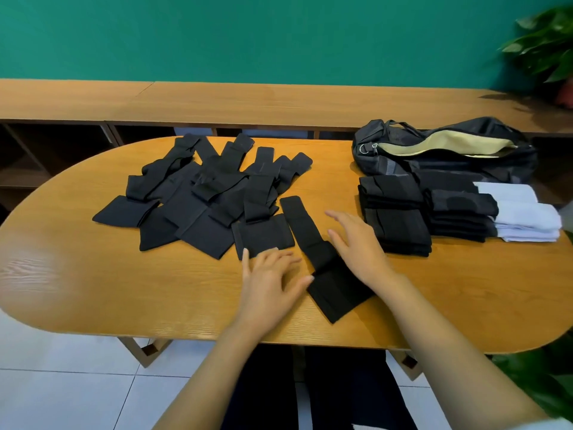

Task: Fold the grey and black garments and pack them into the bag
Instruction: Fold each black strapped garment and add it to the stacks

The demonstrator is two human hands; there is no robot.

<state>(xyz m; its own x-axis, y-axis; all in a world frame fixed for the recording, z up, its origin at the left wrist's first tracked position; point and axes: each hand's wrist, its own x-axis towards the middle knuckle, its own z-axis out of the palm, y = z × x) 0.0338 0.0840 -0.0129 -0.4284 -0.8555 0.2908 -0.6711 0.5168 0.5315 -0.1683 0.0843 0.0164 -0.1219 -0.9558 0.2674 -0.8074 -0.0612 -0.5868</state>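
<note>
On the oval light-wood tabletop (124, 290), left of centre, one loose heap of unfolded black fabric garments (204, 193) is spread. The pieces overlap, so an exact count cannot be given, but more than ten are seen.

One long black strip-shaped garment (319, 259) is laid out alone at front centre, running diagonally. A step in the cloth is visible partway along it.

- State of left hand (273, 274): opened flat, fingers straight and spread, rested on the wood just left of that strip. The thumb tip is touching the strip's edge and nothing is gripped.
- State of right hand (356, 246): also open, fingers straight, positioned over the strip's middle. Nothing is held, and contact with the cloth cannot be told.

Right side, counted:
- Two stacks of folded black garments, side by side and touching: first black stack (397, 218), second black stack (462, 215).
- One smaller pale grey folded stack (527, 218), set against the second black stack at the tabletop's right end.
- One black soft bag with beige lining (446, 162), laid behind the stacks at the far right, unzipped with the lining exposed.
</note>
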